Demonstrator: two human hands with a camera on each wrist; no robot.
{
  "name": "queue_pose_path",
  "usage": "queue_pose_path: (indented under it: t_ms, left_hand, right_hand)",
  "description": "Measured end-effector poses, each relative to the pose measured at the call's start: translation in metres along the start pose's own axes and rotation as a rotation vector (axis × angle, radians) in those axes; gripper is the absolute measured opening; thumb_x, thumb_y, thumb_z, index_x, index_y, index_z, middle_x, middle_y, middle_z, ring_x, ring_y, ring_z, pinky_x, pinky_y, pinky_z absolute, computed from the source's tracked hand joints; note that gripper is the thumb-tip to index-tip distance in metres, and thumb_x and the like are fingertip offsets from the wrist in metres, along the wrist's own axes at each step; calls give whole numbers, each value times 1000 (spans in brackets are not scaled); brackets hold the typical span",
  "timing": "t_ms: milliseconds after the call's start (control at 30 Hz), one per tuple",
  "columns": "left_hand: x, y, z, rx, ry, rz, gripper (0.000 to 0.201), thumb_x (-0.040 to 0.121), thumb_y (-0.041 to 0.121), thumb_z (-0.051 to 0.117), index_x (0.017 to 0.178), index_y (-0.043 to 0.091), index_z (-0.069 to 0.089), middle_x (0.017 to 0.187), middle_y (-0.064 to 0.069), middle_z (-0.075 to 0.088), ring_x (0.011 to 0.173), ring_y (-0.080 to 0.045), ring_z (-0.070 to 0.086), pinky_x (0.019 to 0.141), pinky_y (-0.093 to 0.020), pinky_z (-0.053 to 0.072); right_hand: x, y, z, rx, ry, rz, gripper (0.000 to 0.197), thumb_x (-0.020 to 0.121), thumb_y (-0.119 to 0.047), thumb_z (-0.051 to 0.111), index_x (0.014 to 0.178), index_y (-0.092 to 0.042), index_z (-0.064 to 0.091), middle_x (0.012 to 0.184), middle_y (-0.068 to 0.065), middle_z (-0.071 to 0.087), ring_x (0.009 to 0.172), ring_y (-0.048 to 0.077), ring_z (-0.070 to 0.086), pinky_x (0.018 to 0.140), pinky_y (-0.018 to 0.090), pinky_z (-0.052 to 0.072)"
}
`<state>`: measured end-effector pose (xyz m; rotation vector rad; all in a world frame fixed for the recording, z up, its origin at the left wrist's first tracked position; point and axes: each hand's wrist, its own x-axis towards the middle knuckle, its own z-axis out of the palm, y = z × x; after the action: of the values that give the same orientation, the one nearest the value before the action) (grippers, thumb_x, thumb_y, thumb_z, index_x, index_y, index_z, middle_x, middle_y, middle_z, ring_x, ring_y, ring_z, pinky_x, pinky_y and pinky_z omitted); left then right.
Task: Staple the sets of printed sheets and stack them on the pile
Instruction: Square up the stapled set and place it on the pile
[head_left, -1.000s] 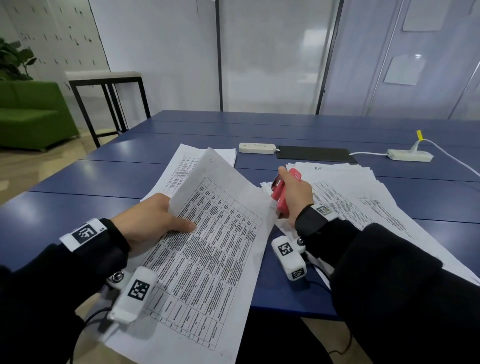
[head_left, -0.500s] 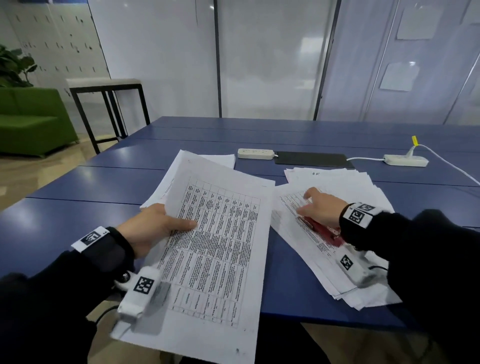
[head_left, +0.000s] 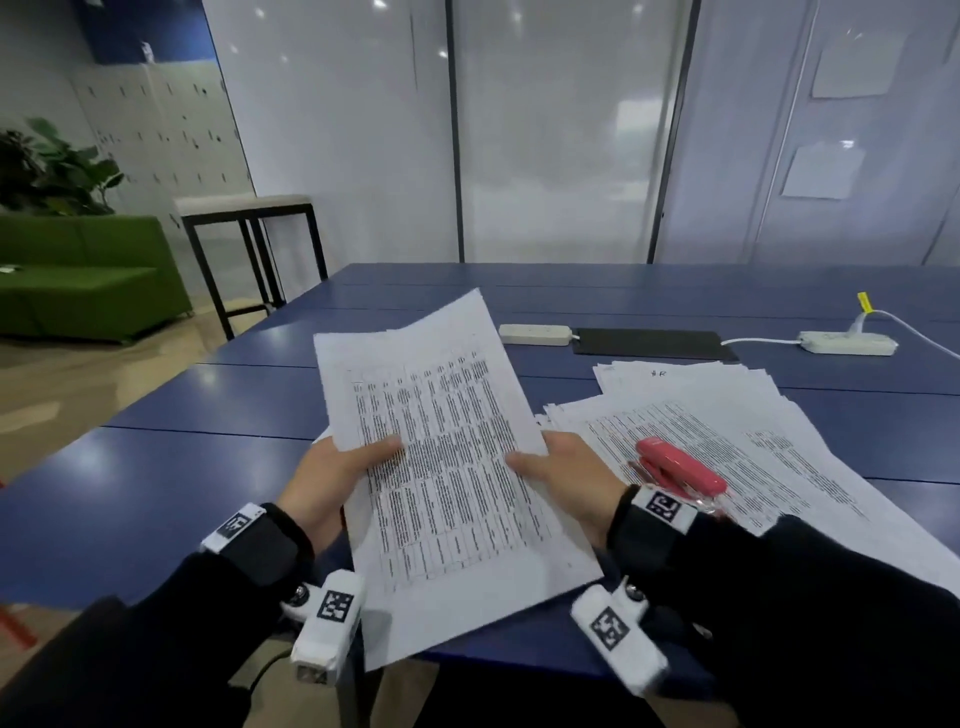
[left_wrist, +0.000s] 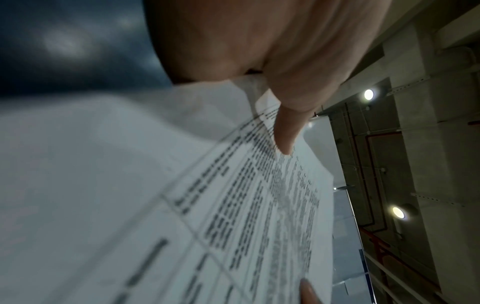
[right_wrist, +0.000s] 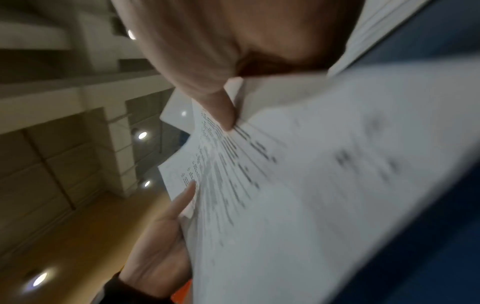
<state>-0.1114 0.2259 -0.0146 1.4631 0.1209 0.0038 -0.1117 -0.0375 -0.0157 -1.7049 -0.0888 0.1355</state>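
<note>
Paper fills the middle of the head view: a set of printed sheets held up off the blue table by both hands, its far end tilted upward. The left hand pinches the left long edge, thumb flat on the printed face and fingers hidden behind; the right hand pinches the right long edge the same way. To the right lies the spread pile of sheets, loosely fanned so many edges show, and a red stapler rests on top of it, just beside the right wrist. What could go wrong from here, as a judgement: the sheets are thin and limp, so if the edges are not squared before stapling, the staple could catch only some pages or fix them crooked; the near end hangs past the table edge, so a slack pinch could let pages slide out toward the floor. The stapler sitting on the pile could also be knocked or buried if the set is laid down there without moving it. The top sheet is white, printed with a dense table of small dark text in ruled rows and columns, too blurred to read. In the left wrist view the thumb lies on the grid lines. Whether this set already carries a staple cannot be told. Two white power strips and a dark flat pad lie farther back.
</note>
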Motion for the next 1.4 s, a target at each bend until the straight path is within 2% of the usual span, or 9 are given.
queue_pose_path:
  t_ms: [233, 433, 533, 667, 733, 833, 1000, 1100, 1400]
  left_hand:
    - [9, -10, -49, 253, 195, 95, 34, 92, -1, 70, 123, 13, 65, 115, -11, 76, 103, -33, 73, 95, -57, 57]
    - [71, 16, -81, 395, 281, 119, 35, 88, -5, 68, 118, 12, 65, 121, -11, 70, 106, -33, 70, 91, -59, 59]
    - [99, 18, -83, 416, 247, 66, 31, 91, -9, 65, 114, 12, 65, 117, -11, 69, 102, -33, 70, 77, -55, 64]
    - [123, -2, -86, 578, 208, 6, 31, 88, -10, 66, 88, 20, 72, 110, -17, 75, 101, -35, 72, 91, -58, 59]
    - [121, -4, -81, 578, 203, -28, 24, 92, -10, 63, 92, 12, 72, 105, -17, 73, 92, -34, 71, 77, -55, 64]
    - [119, -2, -70, 573, 171, -70, 20, 98, -8, 58, 110, 3, 68, 101, -17, 67, 72, -30, 65, 46, -30, 60]
    - [127, -2, -70, 751, 201, -62, 13, 96, -1, 62, 102, 4, 72, 66, -9, 62, 40, -15, 52, 32, -21, 44]
    - [131, -3, -71, 813, 178, -98, 13, 96, 1, 61, 102, 0, 72, 41, 1, 51, 31, -16, 42, 33, -19, 35]
    - [132, -4, -72, 903, 197, -90, 9, 96, 15, 70, 100, 11, 77, 50, 4, 55, 42, -15, 41, 41, -18, 30]
  right_hand:
    - [75, -13, 48, 184, 131, -88, 17, 101, -18, 64, 116, -19, 71, 113, -3, 76, 108, 18, 71, 103, 42, 54]
    - [116, -10, 68, 37, 85, -7, 25, 93, -9, 66, 118, -11, 69, 86, 4, 71, 50, 9, 59, 48, 27, 48]
    - [128, -5, 65, -122, 148, -26, 29, 86, -10, 71, 115, -14, 74, 92, 4, 77, 66, 17, 65, 63, 33, 56]
    - [133, 11, 55, -278, 129, -1, 28, 86, -17, 77, 115, -17, 73, 103, 3, 79, 82, 16, 74, 83, 31, 59]
    - [138, 15, 51, -371, 137, -1, 35, 85, -23, 79, 117, -15, 71, 105, 5, 78, 93, 22, 74, 87, 30, 57]
    - [141, 14, 48, -505, 121, -24, 21, 83, -23, 79, 101, -12, 76, 94, 6, 78, 91, 24, 74, 85, 35, 59]
    - [146, 15, 48, -612, 114, -2, 27, 84, -26, 79, 103, -9, 73, 99, 5, 76, 90, 23, 70, 76, 32, 55]
    - [148, 13, 49, -647, 104, 10, 26, 87, -26, 77, 107, -10, 72, 107, 5, 74, 95, 24, 69, 78, 31, 56]
    - [151, 13, 49, -660, 119, 39, 22, 88, -23, 74, 103, -7, 72, 106, 7, 74, 93, 26, 69, 76, 32, 58]
